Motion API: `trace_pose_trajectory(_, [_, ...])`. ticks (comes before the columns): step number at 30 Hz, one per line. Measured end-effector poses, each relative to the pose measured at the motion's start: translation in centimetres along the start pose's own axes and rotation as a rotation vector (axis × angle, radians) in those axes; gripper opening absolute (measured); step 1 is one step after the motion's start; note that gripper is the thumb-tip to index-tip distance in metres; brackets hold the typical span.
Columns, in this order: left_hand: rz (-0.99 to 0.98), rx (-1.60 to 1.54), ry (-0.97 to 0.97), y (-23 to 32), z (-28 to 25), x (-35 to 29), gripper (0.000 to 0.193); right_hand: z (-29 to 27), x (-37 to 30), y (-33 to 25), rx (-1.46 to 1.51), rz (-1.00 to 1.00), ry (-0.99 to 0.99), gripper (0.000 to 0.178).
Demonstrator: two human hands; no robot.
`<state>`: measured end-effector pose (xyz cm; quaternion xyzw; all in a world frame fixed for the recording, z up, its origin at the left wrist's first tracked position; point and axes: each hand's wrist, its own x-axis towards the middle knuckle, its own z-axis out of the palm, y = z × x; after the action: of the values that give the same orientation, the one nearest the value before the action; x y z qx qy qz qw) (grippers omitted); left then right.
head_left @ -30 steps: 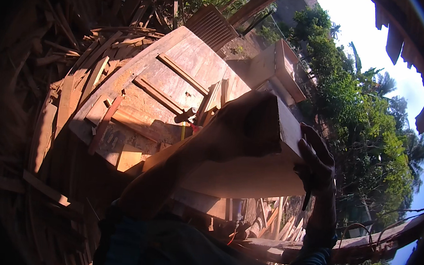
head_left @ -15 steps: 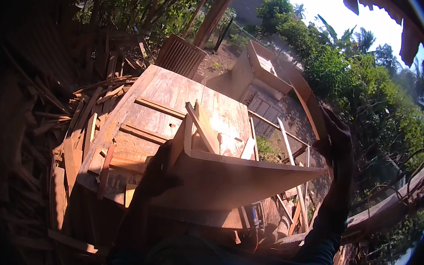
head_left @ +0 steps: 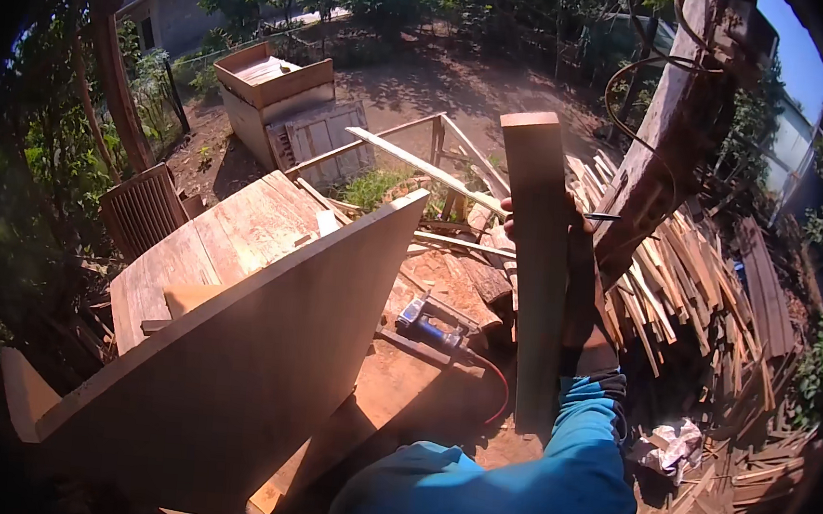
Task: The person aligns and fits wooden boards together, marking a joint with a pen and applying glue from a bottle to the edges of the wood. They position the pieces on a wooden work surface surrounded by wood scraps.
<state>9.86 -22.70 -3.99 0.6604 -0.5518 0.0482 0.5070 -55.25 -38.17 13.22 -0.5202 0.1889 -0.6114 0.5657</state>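
Plank (head_left: 537,286) (long, narrow) sits in right hand (head_left: 581,256).

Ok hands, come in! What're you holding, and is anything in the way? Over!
Right hand gripping wooden board. Left hand out of view. Possibly in the way: large wooden panel to the board's left, blue tool between them.

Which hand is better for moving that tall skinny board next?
Probably the right: the right hand holds the narrow board, gripping around its edge, while the left hand isn't in view.
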Motion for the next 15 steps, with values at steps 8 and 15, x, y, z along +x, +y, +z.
trace_pose_trajectory(8, [0.233,0.408,-0.046,5.7,-3.1,5.3,0.084,-6.1,-3.7,6.5,0.098,-0.009,0.231,0.070])
trace_pose_trajectory(15, [0.448,0.790,0.020,15.3,-14.4,12.4,0.085,-10.6,-1.9,12.6,-0.034,-0.058,0.303,0.066])
